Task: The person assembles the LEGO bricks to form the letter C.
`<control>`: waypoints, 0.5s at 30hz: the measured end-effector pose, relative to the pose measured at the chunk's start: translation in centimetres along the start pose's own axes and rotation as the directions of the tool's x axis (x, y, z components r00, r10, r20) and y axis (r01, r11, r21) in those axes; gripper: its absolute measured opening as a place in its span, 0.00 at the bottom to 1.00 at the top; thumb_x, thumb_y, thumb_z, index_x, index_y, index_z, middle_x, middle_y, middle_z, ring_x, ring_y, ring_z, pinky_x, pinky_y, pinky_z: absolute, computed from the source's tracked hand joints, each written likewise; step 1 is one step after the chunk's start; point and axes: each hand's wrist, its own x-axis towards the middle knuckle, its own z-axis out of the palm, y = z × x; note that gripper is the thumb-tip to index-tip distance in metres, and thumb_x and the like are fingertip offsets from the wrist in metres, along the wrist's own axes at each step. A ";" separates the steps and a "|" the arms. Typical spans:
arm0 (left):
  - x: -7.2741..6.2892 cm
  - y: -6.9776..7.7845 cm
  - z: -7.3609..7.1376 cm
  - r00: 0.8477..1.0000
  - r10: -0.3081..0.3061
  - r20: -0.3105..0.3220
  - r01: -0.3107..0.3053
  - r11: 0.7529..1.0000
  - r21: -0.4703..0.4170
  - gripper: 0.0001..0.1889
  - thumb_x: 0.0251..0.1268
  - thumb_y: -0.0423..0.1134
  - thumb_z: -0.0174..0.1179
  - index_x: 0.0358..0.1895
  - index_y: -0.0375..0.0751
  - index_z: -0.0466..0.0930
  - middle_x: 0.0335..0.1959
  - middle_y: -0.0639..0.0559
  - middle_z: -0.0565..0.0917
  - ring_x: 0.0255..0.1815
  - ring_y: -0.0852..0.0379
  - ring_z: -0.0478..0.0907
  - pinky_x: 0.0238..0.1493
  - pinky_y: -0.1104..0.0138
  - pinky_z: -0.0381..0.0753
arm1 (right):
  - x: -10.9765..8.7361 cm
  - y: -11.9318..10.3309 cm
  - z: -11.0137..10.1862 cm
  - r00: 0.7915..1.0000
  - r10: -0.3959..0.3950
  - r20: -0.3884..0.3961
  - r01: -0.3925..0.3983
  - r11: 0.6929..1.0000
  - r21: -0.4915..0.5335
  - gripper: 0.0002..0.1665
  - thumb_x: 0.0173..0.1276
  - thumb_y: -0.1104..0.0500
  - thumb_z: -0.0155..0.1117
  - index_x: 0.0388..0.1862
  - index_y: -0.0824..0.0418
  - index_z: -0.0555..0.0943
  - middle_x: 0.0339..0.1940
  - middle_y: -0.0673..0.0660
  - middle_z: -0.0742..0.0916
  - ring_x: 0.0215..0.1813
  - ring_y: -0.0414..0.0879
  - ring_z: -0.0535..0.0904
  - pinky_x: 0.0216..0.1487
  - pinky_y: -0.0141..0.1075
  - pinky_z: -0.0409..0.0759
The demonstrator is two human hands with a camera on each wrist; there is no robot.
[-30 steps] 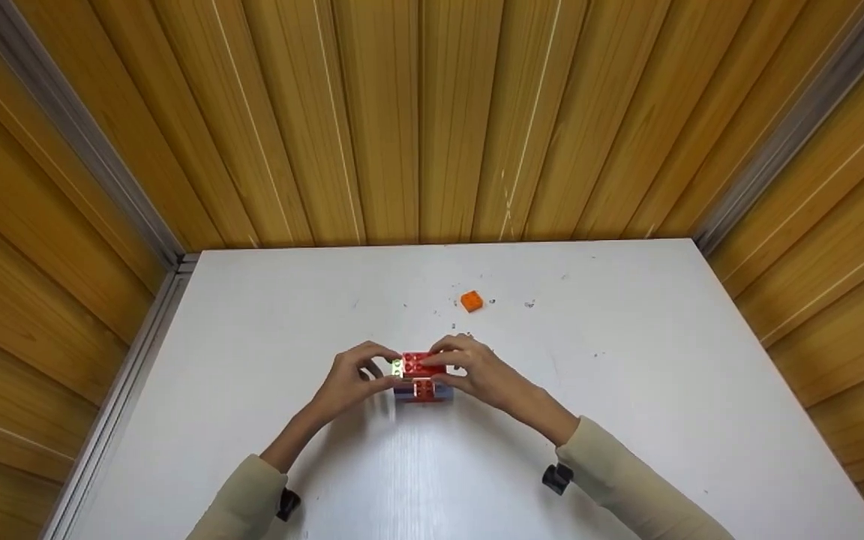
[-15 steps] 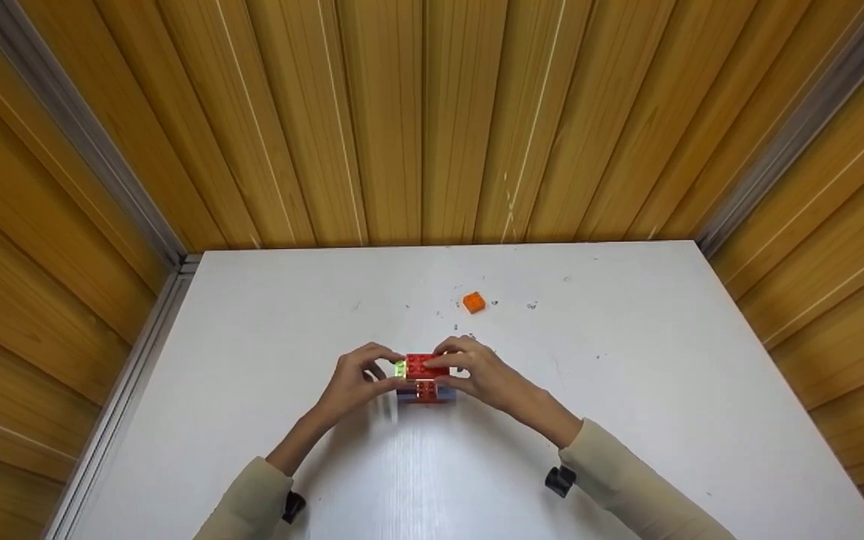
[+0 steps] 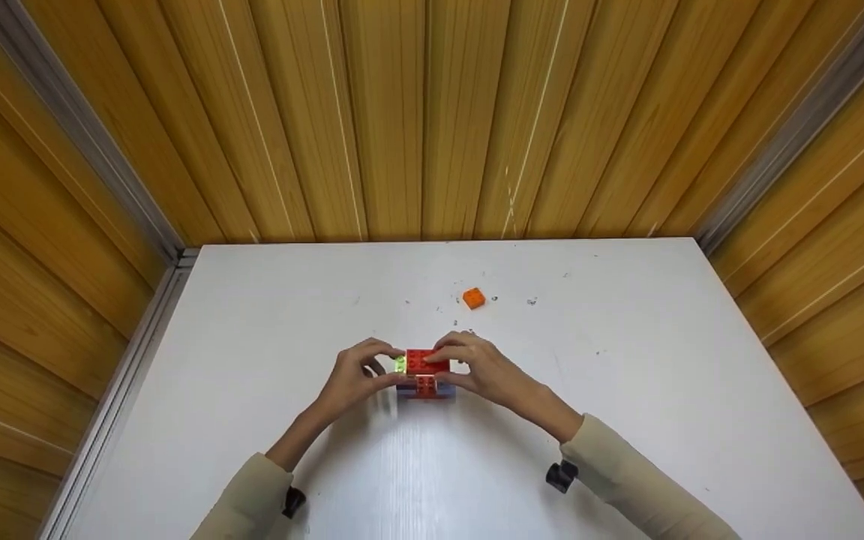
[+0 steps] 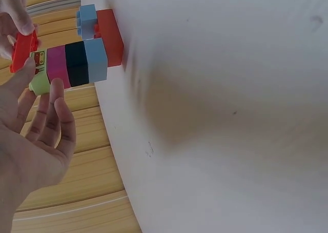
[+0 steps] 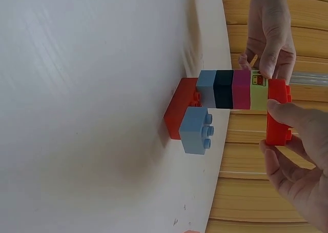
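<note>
Tower: a brick tower [image 3: 422,375] stands mid-bench, built up from a red base [image 5: 179,107] through light blue, black, magenta and lime green bricks.
Top brick: a red brick [image 5: 278,111] sits on the lime green one.
Side brick: a light blue brick [image 5: 196,130] sits on the base beside the column.
Right hand: the right hand [image 3: 484,373] pinches the red brick between thumb and fingers.
Left hand: the left hand [image 3: 357,379] pinches the tower's upper part, other fingers loose.
Bench: white bench [image 3: 627,390]; a lone orange brick [image 3: 473,298] lies farther back, well apart.
</note>
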 end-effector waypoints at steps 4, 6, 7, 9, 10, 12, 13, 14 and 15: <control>0.2 0.1 -0.3 1.000 0.026 0.009 -0.026 0.999 0.030 0.16 0.58 0.37 0.75 0.49 0.41 0.87 0.46 0.45 0.87 0.32 0.60 0.82 0.38 0.68 0.85 | 0.2 0.1 -0.4 0.995 0.067 0.076 -0.073 0.995 0.067 0.21 0.67 0.57 0.73 0.59 0.53 0.84 0.56 0.54 0.86 0.59 0.48 0.81 0.58 0.45 0.84; 0.2 0.2 -0.3 0.999 0.037 0.010 -0.038 0.998 0.048 0.16 0.58 0.38 0.75 0.49 0.40 0.87 0.46 0.45 0.88 0.32 0.59 0.83 0.37 0.67 0.86 | 0.2 0.3 -0.8 0.991 0.083 0.103 -0.096 0.987 0.130 0.25 0.70 0.54 0.71 0.65 0.53 0.81 0.59 0.54 0.85 0.60 0.48 0.81 0.58 0.48 0.83; 0.2 0.2 -0.3 0.999 0.038 0.010 -0.039 0.998 0.056 0.16 0.58 0.38 0.75 0.50 0.40 0.87 0.46 0.45 0.88 0.32 0.59 0.83 0.38 0.65 0.86 | 0.2 0.5 -1.0 0.990 0.087 0.109 -0.104 0.981 0.165 0.27 0.71 0.53 0.70 0.67 0.53 0.79 0.60 0.55 0.84 0.60 0.49 0.81 0.58 0.49 0.83; 0.2 0.3 -0.3 0.999 0.041 0.010 -0.042 0.997 0.069 0.17 0.58 0.39 0.75 0.50 0.40 0.87 0.45 0.46 0.87 0.32 0.58 0.83 0.38 0.63 0.87 | 0.2 0.9 -1.5 0.990 0.095 0.107 -0.118 0.966 0.231 0.30 0.73 0.52 0.67 0.71 0.55 0.75 0.63 0.56 0.83 0.60 0.51 0.82 0.60 0.51 0.82; 0.2 0.3 -0.3 0.999 0.042 0.013 -0.042 0.996 0.073 0.17 0.58 0.39 0.75 0.50 0.40 0.87 0.46 0.46 0.87 0.32 0.58 0.83 0.38 0.62 0.87 | 0.2 1.3 -1.8 0.990 0.104 0.099 -0.126 0.958 0.256 0.31 0.74 0.51 0.66 0.73 0.57 0.73 0.64 0.58 0.83 0.60 0.53 0.83 0.60 0.51 0.83; 0.2 0.2 -0.3 0.999 0.043 0.019 -0.044 0.996 0.076 0.17 0.58 0.39 0.75 0.50 0.41 0.87 0.46 0.47 0.87 0.33 0.59 0.83 0.39 0.63 0.87 | 0.3 2.1 -2.4 0.990 0.122 0.070 -0.137 0.949 0.284 0.32 0.75 0.52 0.65 0.74 0.59 0.72 0.63 0.60 0.83 0.59 0.57 0.84 0.60 0.52 0.82; 0.2 0.2 -0.3 0.999 0.043 0.021 -0.044 0.996 0.073 0.17 0.58 0.38 0.75 0.51 0.41 0.86 0.46 0.47 0.87 0.33 0.59 0.83 0.39 0.63 0.87 | 0.4 2.7 -2.6 0.989 0.137 0.054 -0.147 0.945 0.291 0.31 0.75 0.53 0.64 0.74 0.60 0.71 0.62 0.62 0.84 0.59 0.58 0.84 0.60 0.51 0.82; 0.2 0.2 -0.3 0.999 0.039 0.020 -0.040 0.997 0.070 0.17 0.57 0.38 0.76 0.51 0.41 0.86 0.45 0.47 0.87 0.33 0.59 0.82 0.39 0.63 0.87 | 0.6 3.4 -2.8 0.987 0.156 0.034 -0.159 0.941 0.298 0.31 0.76 0.53 0.64 0.74 0.61 0.71 0.61 0.63 0.84 0.58 0.59 0.84 0.60 0.51 0.83; 0.1 0.2 -0.3 0.999 0.033 0.020 -0.034 0.997 0.065 0.18 0.57 0.38 0.76 0.51 0.41 0.86 0.45 0.47 0.87 0.33 0.60 0.82 0.39 0.64 0.87 | 0.7 4.2 -2.8 0.984 0.177 0.011 -0.172 0.937 0.304 0.31 0.76 0.55 0.64 0.73 0.62 0.71 0.59 0.65 0.85 0.57 0.59 0.85 0.59 0.50 0.83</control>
